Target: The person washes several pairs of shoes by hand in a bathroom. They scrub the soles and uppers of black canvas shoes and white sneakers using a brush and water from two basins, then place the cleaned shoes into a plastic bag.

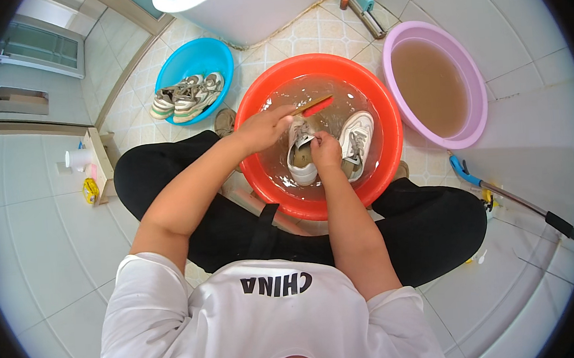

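Observation:
A large red plastic basin (395, 136) of murky water stands between the knees, with two white lace-up shoes in it. My left hand (267, 128) is at the basin's left side, its fingers and thumb on the near end of a scrubbing brush (316, 105) with a wooden back and red bristles. The brush lies over the toe end of the left shoe (303, 172). My right hand (326, 151) pinches the raised tongue or collar of that shoe. Just right of this hand, the other shoe (359, 133) rests with its toe pointing away, held by neither hand.
A blue basin (226, 58) with a pair of sneakers (194, 96) stands at upper left. A pink basin (478, 96) of brown water stands at right. Beyond are a white toilet base (255, 11) and a mop (362, 4); a blue-ended pole (513, 198) leans at right.

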`<move>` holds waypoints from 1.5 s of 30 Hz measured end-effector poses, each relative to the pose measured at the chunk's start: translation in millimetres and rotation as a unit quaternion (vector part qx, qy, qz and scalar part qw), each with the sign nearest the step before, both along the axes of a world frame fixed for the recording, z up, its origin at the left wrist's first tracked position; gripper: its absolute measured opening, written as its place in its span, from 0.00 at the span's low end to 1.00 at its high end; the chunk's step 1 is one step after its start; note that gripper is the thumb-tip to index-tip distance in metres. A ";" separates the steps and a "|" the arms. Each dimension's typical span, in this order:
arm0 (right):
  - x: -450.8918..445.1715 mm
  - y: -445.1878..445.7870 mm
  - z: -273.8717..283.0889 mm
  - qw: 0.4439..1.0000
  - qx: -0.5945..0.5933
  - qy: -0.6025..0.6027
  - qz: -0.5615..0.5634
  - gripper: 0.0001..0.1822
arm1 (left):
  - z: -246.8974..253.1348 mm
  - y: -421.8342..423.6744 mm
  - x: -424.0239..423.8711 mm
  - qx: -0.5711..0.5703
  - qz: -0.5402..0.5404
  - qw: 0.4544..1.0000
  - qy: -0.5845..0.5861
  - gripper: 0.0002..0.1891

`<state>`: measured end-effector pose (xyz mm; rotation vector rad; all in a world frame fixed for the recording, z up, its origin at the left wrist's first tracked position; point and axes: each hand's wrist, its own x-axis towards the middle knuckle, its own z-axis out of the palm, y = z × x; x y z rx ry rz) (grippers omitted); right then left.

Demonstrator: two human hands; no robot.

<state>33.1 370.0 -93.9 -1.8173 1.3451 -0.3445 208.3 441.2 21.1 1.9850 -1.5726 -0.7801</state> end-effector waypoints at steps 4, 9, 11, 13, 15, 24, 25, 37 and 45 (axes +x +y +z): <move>-12.5 -14.9 -21.8 1.000 0.004 -0.016 -0.017 0.09 | 75.0 18.7 -12.9 0.264 -0.040 0.959 -0.093 0.17; -3.1 -21.2 -6.1 1.000 0.016 -0.017 -0.010 0.09 | 68.8 53.2 -36.3 0.234 -0.046 0.949 -0.204 0.16; -3.4 -24.2 -4.3 1.000 -0.007 -0.014 0.004 0.09 | 43.7 51.1 -51.7 0.169 -0.017 0.961 -0.217 0.16; 1.4 -18.8 4.1 1.000 0.015 -0.023 0.011 0.09 | 14.5 47.6 -56.5 0.181 0.013 0.958 -0.221 0.16; 2.7 -15.3 5.8 0.999 0.025 -0.039 0.015 0.10 | -9.4 41.2 -59.0 0.176 0.036 0.959 -0.220 0.16; -0.4 -7.6 -42.3 0.931 0.231 -0.206 -0.194 0.27 | -77.2 37.4 -53.0 0.119 0.179 0.965 0.149 0.18; 1.6 -8.7 -43.2 0.881 0.318 -0.264 -0.232 0.29 | -78.2 36.4 -51.3 0.119 0.183 0.955 0.203 0.19; -12.7 -6.6 -36.4 0.659 0.572 -0.431 -0.230 0.38 | -43.2 27.2 -50.0 0.176 0.089 0.977 0.085 0.19; -10.0 -3.6 -38.5 0.625 0.607 -0.428 -0.240 0.35 | -5.7 20.4 -50.7 0.223 0.020 0.973 0.050 0.18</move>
